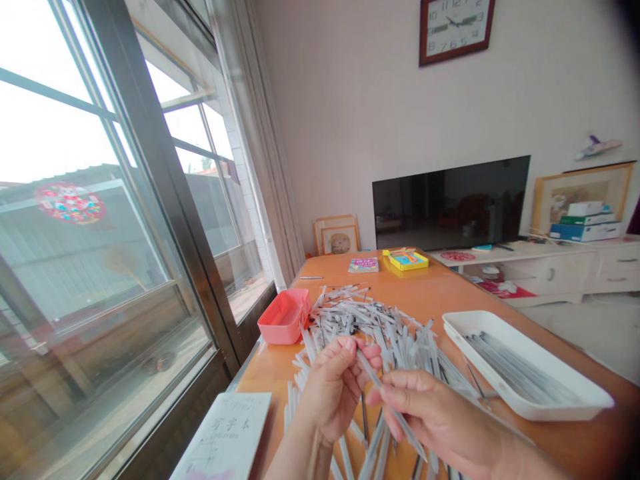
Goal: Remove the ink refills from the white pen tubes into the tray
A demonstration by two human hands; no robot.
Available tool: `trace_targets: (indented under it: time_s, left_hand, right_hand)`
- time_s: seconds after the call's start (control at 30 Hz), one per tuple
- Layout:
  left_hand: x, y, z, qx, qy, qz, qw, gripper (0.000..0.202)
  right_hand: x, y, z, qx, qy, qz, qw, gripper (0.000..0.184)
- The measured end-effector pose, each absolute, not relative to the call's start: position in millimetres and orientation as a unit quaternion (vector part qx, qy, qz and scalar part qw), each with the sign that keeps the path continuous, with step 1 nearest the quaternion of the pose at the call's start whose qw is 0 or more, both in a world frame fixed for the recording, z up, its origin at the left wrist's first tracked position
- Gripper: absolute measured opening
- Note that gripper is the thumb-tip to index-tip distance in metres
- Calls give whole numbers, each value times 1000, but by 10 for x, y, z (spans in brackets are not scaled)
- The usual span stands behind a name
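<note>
Both hands are on one translucent whitish pen barrel (407,432), which slants down to the right toward a tapered tip. My left hand (340,380) pinches its upper end between thumb and fingers. Lower along the same barrel, my right hand (425,407) grips it with thumb and fingertips. Whether a refill sits inside cannot be made out. Under and beyond the hands spreads a large loose pile of pen barrels (360,317), with thin dark refills among them. To the right, a white tray (530,400) holds several barrels with dark parts inside, lying side by side.
A pink plastic box (280,333) stands left of the pile on the orange-brown table (330,270). A white writing book (225,433) lies at the near left. Farther back are a booklet (363,265), a yellow box (407,260) and a single pen (311,277). Glass doors flank the left side.
</note>
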State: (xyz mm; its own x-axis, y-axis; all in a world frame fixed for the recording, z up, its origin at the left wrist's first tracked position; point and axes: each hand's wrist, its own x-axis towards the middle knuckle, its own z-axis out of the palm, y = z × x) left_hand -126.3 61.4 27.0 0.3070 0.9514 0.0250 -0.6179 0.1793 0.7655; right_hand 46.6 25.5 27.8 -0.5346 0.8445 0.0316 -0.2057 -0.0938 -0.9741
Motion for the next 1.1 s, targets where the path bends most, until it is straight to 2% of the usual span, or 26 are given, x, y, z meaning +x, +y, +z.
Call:
trace_targets:
  time_s: [0.17, 0.3, 0.53, 0.67, 0.83, 0.97, 1.1]
  left_hand:
    - [-1214, 627, 264, 388, 304, 566, 661, 32]
    - [-1205, 652, 227, 435, 358, 582, 587, 30]
    - [-1239, 665, 227, 413, 293, 554, 661, 29]
    - [-1199, 633, 242, 389, 298, 544, 681, 33]
    - [-1134, 588, 266, 418, 329, 533, 658, 40]
    - [-1144, 592, 263, 445, 316, 560, 623, 55]
    - [-1140, 581, 254, 477, 302, 559, 607, 50]
  right_hand:
    - [498, 318, 256, -361, -598, 603, 386, 44]
    - [503, 329, 254, -393, -637, 550, 372, 47]
    - [477, 324, 199, -335, -585, 636, 375, 41]
    - [498, 352, 165, -345, -580, 627, 390, 42]
    - [525, 395, 129, -372, -577, 607, 400, 46]
    - [511, 396, 118, -366, -573, 612, 404, 45]
    - [486, 389, 114, -353, -575, 612, 413, 45]
